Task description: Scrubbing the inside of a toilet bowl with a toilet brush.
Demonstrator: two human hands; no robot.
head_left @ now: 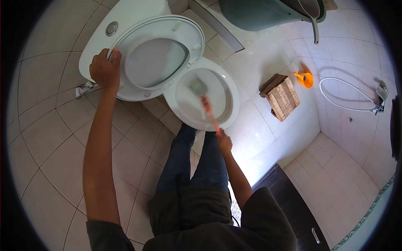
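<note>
My left hand (106,69) grips the outer edge of the raised toilet seat and lid (130,88), which lean against the cistern (132,15). In my right hand (224,142) is the handle of a reddish-orange toilet brush (211,113). The brush head is over the inside of the white toilet bowl (233,97), blurred, and whether it touches the bowl wall cannot be told. Greyish water (198,85) lies at the bottom of the bowl.
A low wooden stool (284,98) stands on the tiled floor to the right, near an orange dipper (304,80). A hose (340,109) hangs on the wall. At the top is a large green tub (251,15) with a grey dipper (315,28). A dark door (289,207) is at lower right.
</note>
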